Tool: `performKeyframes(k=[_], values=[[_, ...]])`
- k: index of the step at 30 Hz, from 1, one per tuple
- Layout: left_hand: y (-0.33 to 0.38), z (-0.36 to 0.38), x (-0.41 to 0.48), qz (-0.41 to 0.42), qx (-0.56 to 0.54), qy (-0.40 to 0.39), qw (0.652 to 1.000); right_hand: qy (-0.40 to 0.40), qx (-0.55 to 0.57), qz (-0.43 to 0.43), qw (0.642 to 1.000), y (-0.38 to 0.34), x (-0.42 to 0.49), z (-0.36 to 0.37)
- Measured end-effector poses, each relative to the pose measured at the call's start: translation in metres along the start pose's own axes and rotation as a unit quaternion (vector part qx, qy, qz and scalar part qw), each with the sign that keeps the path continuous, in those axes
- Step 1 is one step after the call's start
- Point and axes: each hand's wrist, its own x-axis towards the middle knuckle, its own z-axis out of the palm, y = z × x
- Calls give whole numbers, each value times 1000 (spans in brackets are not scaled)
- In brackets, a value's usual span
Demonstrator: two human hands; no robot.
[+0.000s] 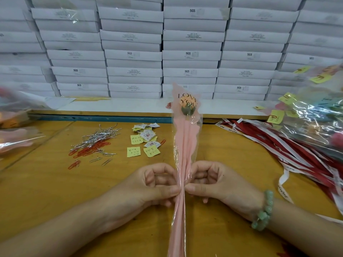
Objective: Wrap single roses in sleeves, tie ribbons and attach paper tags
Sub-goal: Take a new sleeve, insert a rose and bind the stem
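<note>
A single rose (187, 108) sits inside a pink and clear sleeve (184, 143) printed "LOVE YOU", held upright over the wooden table (55, 182). My left hand (156, 184) pinches the sleeve's left side at mid-height, thumb against fingers. My right hand (211, 180), a green bead bracelet on its wrist, pinches the right side at the same height. The sleeve narrows and is gathered between the two thumbs. Yellow and white paper tags (144, 141) lie behind the left hand. Red and white ribbons (289, 145) spread at the right.
Silver and red paper clips (94, 145) lie in a pile at left centre. Wrapped roses with yellow tags (315, 115) are heaped at the right edge, and more sleeves (16, 130) lie at the left edge. White boxes (189, 52) are stacked along the back.
</note>
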Motion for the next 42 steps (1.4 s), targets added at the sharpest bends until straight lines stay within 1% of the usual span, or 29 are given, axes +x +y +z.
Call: performKeyframes(k=[9,16,20,24,28,37,42], values=[[1,1,-1,6,22,-17,1000,26,-31,11,999,5,2,3],[1,0,-1,4,71,-21,997,-8,-63,19,998,5,2,1],[1,2,-1,11,108,-2,994,-9,-43,12,999,5,2,0],[1,6,-2,13,124,38,992,-8,-28,15,999,4,2,-1],[0,7,-2,7,135,73,988,-23,-11,22,999,0,2,-2],[-6,9,0,35,166,80,982,-43,7,30,999,-3,1,-6],[4,11,-4,21,189,76,979,-51,18,50,997,-5,1,-5]])
